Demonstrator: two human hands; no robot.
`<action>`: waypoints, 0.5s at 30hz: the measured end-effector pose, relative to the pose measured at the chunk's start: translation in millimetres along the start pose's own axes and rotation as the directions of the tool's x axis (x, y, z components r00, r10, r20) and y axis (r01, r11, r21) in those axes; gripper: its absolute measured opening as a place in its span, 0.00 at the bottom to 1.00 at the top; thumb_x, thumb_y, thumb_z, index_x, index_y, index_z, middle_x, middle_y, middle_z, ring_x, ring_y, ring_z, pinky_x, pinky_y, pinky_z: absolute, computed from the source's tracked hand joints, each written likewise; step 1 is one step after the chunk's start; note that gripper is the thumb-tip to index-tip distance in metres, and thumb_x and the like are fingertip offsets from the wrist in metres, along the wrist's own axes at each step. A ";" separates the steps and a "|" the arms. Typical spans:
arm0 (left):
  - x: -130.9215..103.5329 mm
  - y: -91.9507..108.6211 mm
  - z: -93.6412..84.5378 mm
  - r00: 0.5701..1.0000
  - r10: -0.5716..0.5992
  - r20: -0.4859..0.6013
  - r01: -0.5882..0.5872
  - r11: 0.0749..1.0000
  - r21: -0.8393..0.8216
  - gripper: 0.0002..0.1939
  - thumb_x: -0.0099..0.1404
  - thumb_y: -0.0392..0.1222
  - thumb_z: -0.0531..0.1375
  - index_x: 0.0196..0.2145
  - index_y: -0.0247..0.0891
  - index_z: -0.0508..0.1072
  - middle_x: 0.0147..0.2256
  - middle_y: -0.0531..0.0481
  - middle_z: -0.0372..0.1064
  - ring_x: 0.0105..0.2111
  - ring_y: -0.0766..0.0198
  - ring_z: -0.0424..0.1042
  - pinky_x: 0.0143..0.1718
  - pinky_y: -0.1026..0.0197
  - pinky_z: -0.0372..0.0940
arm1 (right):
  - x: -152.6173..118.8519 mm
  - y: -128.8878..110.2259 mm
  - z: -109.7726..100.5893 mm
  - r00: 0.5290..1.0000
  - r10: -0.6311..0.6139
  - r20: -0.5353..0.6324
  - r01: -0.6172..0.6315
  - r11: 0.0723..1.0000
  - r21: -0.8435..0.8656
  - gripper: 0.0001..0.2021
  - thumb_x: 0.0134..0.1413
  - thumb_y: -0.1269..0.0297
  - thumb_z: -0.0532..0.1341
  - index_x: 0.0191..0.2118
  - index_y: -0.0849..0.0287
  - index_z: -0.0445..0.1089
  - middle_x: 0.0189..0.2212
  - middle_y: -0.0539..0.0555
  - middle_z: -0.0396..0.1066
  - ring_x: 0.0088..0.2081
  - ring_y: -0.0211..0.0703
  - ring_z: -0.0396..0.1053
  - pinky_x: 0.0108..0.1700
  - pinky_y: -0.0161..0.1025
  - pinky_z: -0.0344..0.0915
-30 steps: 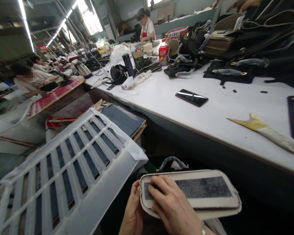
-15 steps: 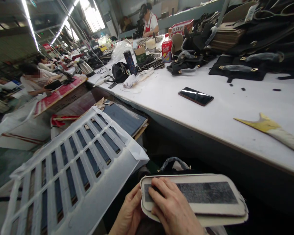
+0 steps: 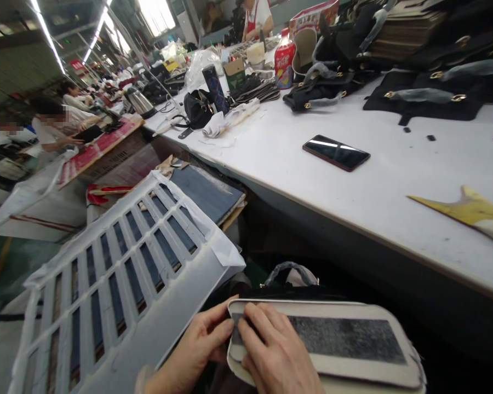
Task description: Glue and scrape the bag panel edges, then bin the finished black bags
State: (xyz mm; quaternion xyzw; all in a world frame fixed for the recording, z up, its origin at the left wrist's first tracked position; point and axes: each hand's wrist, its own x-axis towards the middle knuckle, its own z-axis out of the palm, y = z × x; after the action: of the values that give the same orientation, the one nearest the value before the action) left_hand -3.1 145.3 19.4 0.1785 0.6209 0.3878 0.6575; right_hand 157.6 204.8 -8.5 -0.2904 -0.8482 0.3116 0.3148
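A worker at a long white surface (image 3: 353, 202) holds a flat, rounded-corner panel (image 3: 332, 372) low in front of the body, below the surface's edge. The panel is pale at the border, with a dark, rough-looking strip (image 3: 345, 339) set along its middle. The left hand (image 3: 197, 345) closes on the panel's near end, thumb against the rim, while the right hand (image 3: 275, 355) lies flat on top, fingers (image 3: 252, 323) pressed over the left end of the dark strip.

The panel appears layered, a thin top sheet over a thicker base, and looks light and fairly stiff, likely board or bonded lining; it would probably flex if carried by one corner. The pale border seems the safest grip, with a hand at each short end, since the dark strip may be textured or tacky.

Beside the worker leans a white slatted rack (image 3: 119, 284). On the surface lie a phone (image 3: 336, 152), a yellow-tipped tool (image 3: 468, 210) and black handbags (image 3: 324, 90). Other people work at benches beyond.
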 end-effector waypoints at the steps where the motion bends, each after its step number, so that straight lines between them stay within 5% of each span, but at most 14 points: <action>1: 1.8 0.4 -1.4 1.000 -0.005 -0.005 0.005 0.999 0.034 0.26 0.65 0.48 0.61 0.59 0.44 0.66 0.50 0.44 0.71 0.40 0.56 0.74 0.37 0.58 0.71 | 0.3 0.0 -0.9 1.000 0.004 0.007 -0.004 1.000 0.004 0.19 0.46 0.76 0.64 0.46 0.57 0.69 0.46 0.53 0.73 0.44 0.50 0.69 0.43 0.42 0.68; 5: 8.2 -0.4 -6.0 0.997 0.052 -0.052 -0.039 0.973 0.229 0.29 0.63 0.52 0.62 0.60 0.44 0.66 0.52 0.44 0.71 0.44 0.53 0.74 0.44 0.52 0.70 | 1.5 -0.5 -3.7 1.000 0.027 -0.011 -0.027 0.999 0.017 0.18 0.45 0.80 0.61 0.44 0.59 0.69 0.46 0.54 0.73 0.44 0.50 0.69 0.44 0.42 0.68; 9: 10.1 -9.2 -8.4 0.971 0.231 -0.067 -0.193 0.914 0.357 0.28 0.64 0.54 0.60 0.59 0.43 0.68 0.58 0.46 0.65 0.60 0.52 0.61 0.65 0.48 0.48 | 0.2 -1.3 -4.9 0.992 0.111 0.063 -0.116 0.989 0.089 0.22 0.38 0.82 0.60 0.42 0.58 0.70 0.47 0.55 0.73 0.46 0.53 0.68 0.49 0.45 0.67; 15: 16.3 -37.7 -1.2 0.892 0.439 -0.112 -0.394 0.874 0.284 0.27 0.66 0.54 0.57 0.60 0.47 0.65 0.63 0.50 0.57 0.65 0.54 0.53 0.66 0.50 0.46 | 2.2 -5.7 -17.0 0.962 0.241 0.125 -0.271 0.872 0.407 0.24 0.34 0.83 0.57 0.42 0.60 0.73 0.49 0.57 0.72 0.53 0.52 0.66 0.58 0.47 0.62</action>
State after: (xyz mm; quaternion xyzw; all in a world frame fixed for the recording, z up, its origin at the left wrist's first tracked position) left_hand 5.4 132.9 -18.9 0.3568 0.6666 0.4518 0.4735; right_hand 166.7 208.6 6.6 -0.3144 -0.7255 0.5359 0.2960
